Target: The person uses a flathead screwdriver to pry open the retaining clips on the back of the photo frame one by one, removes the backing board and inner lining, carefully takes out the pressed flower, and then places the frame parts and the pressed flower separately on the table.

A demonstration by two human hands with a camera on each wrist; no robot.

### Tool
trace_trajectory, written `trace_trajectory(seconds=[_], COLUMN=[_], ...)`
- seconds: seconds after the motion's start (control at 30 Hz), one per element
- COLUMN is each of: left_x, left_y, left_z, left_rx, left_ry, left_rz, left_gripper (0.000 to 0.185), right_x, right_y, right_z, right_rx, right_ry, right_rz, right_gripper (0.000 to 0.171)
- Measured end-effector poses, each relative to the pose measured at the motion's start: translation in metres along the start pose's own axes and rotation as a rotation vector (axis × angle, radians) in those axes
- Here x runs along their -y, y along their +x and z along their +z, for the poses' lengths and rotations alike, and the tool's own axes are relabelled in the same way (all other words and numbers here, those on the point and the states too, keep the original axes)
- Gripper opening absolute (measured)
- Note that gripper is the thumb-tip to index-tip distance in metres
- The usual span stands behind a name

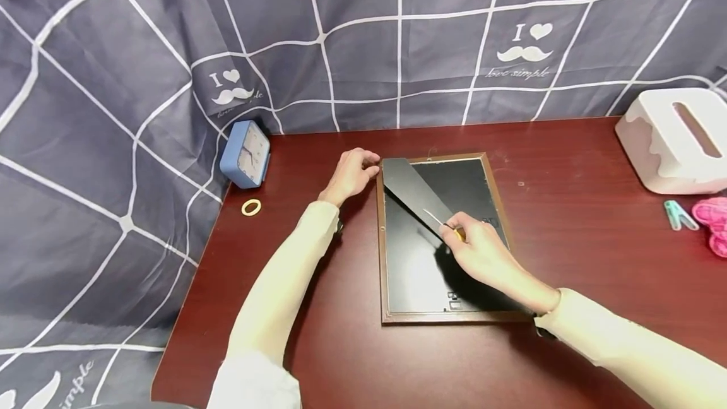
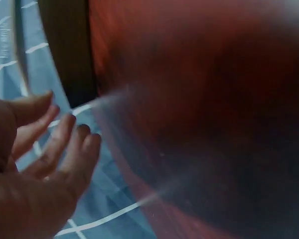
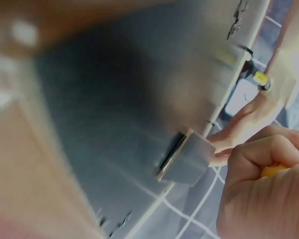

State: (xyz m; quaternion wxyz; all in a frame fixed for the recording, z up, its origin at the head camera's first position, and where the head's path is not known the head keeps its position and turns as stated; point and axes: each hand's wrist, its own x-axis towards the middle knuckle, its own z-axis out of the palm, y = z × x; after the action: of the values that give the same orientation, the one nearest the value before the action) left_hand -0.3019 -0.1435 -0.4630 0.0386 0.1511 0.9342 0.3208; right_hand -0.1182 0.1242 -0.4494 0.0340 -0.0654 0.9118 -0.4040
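Observation:
A picture frame (image 1: 383, 257) lies face down on the table, its black backing up and brown edges showing. A long dark stand leg (image 1: 411, 185) slants across its upper half, its wide end at the upper left corner. My right hand (image 1: 479, 248) is over the middle of the backing and grips a screwdriver with a yellow handle (image 1: 459, 233); its thin shaft (image 1: 434, 216) points up and left over the stand leg. Beside the frame's upper left corner is my left hand (image 1: 351, 175), fingers loosely bent and holding nothing, as the left wrist view also shows.
A blue alarm clock (image 1: 244, 155) and a pale yellow ring (image 1: 251, 207) are at the table's left. To the right stand a white tissue box (image 1: 664, 144), a teal clip (image 1: 679, 215) and a pink item (image 1: 712, 219). A grey checked curtain (image 1: 363, 55) hangs behind.

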Motion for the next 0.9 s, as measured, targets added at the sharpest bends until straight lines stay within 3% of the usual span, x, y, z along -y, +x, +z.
trace_trajectory(seconds=[0.17,0.23,0.4,0.47,0.5,0.7,0.73,0.9], left_x=[0.007,0.006,-0.002,0.0,0.01,0.014,0.006,0.005], left_y=[0.024,0.03,0.035,0.031,0.033,0.006,-0.004,-0.029], left_z=[0.003,0.004,0.006,0.005,0.007,0.002,0.0,0.0], left_rx=[0.083,0.093,0.097,0.097,0.096,0.099,0.103,0.155], left_ry=[0.03,0.063,0.113,0.123,0.109,0.054,0.06,0.052], left_rz=[0.063,0.085,0.106,0.094,0.097,0.042,0.024,0.027], left_gripper=[0.028,0.03,0.032,0.032,0.029,0.02,0.019,0.011], right_x=[-0.004,0.008,0.007,0.007,0.007,0.007,0.007,0.009], right_y=[-0.006,-0.011,-0.016,-0.016,-0.016,-0.012,-0.012,-0.008], right_z=[-0.007,-0.017,-0.029,-0.03,-0.031,-0.037,-0.037,-0.038], right_rx=[-0.019,-0.004,-0.01,-0.006,-0.006,-0.008,-0.008,-0.006], right_ry=[0.029,0.026,-0.007,-0.01,-0.01,-0.027,-0.033,-0.029], right_rz=[0.041,0.073,0.121,0.123,0.12,0.103,0.099,0.078], right_gripper=[0.025,0.022,0.022,0.022,0.021,0.021,0.021,0.023])
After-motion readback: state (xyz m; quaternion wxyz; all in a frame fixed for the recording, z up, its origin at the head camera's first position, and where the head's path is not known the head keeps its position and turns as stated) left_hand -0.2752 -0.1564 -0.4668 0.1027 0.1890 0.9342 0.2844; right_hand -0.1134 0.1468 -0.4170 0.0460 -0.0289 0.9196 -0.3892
